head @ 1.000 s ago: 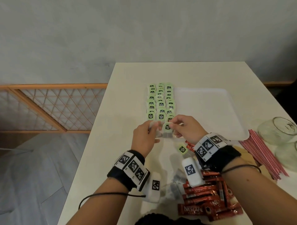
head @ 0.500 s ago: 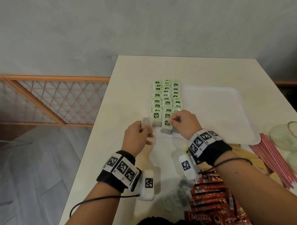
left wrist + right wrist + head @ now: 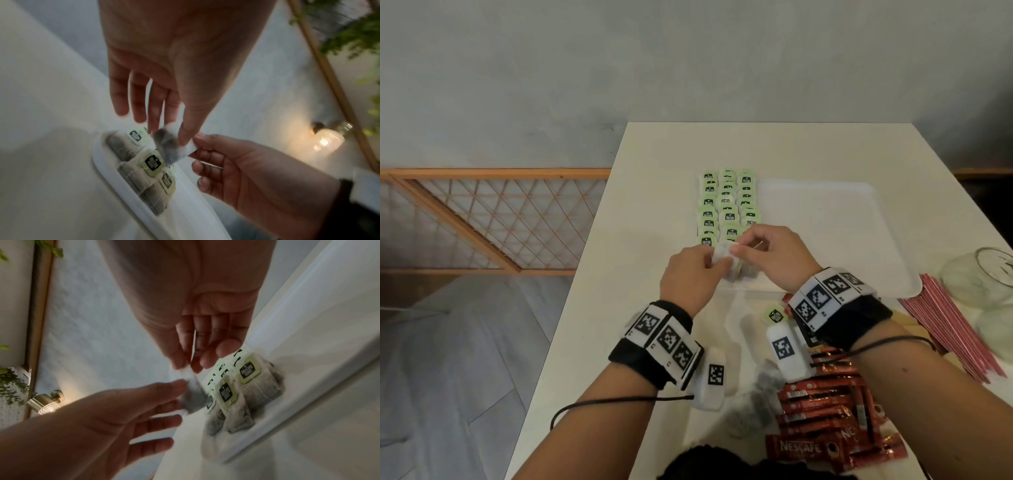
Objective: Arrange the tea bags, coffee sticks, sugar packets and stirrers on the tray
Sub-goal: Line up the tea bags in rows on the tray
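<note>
A wooden lattice screen [image 3: 482, 222] stands left of the white worktop [image 3: 619, 308]. On the left strip of the white tray [image 3: 825, 222] lie three rows of tea bags [image 3: 729, 205], green tags up. Over the near end of those rows the left hand [image 3: 688, 274] pinches a loose tea bag [image 3: 168, 146] between thumb and fingertips — its grip is grasping the bag, held just above the tray. The right hand [image 3: 774, 257] meets it, thumb and forefinger nipping the bag's pale upper edge, so that grip grasps the same bag. Near the right wrist a stray green tag [image 3: 774, 315] lies on the worktop. Nearer the person sit red coffee sticks [image 3: 822, 411] — and further right, red stirrers [image 3: 948, 325] beside a glass jar [image 3: 979, 277].
</note>
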{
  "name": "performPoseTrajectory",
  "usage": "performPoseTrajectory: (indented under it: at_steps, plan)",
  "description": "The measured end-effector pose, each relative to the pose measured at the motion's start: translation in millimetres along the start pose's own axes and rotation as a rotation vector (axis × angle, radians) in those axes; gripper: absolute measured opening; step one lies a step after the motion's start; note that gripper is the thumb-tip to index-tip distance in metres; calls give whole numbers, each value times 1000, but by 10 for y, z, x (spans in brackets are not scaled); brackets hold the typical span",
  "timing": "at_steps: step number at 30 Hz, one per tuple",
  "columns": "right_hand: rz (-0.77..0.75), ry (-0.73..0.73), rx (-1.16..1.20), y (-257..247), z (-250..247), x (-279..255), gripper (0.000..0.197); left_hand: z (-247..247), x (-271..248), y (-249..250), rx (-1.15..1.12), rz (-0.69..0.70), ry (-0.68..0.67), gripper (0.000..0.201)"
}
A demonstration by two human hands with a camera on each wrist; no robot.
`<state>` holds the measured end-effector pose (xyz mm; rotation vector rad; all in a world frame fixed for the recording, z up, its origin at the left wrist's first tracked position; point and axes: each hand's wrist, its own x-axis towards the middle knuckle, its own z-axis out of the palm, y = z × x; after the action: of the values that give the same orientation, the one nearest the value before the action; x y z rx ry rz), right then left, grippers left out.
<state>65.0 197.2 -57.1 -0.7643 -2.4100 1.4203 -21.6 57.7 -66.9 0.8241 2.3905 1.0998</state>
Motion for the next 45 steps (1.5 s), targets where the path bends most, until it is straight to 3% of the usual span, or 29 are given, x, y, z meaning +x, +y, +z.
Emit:
performPoseTrajectory:
  at_steps: [2,4,8,12,16,21,26,30,34,39,45]
  plan:
    - [32,55,-2,22,-14,-5,12,5,-38,70,229,30,135,30]
    - [52,91,13,27,-14,-25,13,32,-89,146,307,93,184,31]
    - [56,102,-10,-20,38,-85,11,126,-142,230,321,113,137,36]
    - [58,81,14,-45,104,-127,11,103,-124,210,369,122,159,19]
    - [132,8,215,-59,128,-124,15,74,-114,168,317,123,166,18]
    - [96,-36,211,-116,167,-113,19,104,-78,190,333,178,167,12]
    - [92,-93,161,-134,39,-96,18,-34,14,79,115,208,-5,21]
    - [85,-127,164,-167,3,-84,28,-154,101,3,15,244,-88,13]
    - [120,-70,116,-45,-9,-15,18,-267,207,-131,48,197,-71,14]
    - [194,-26,11,208,-99,21,17,-337,310,-359,76,82,-152,12]
    - [255,8,-49,322,-140,13,14,-242,450,-440,45,-7,-156,18]
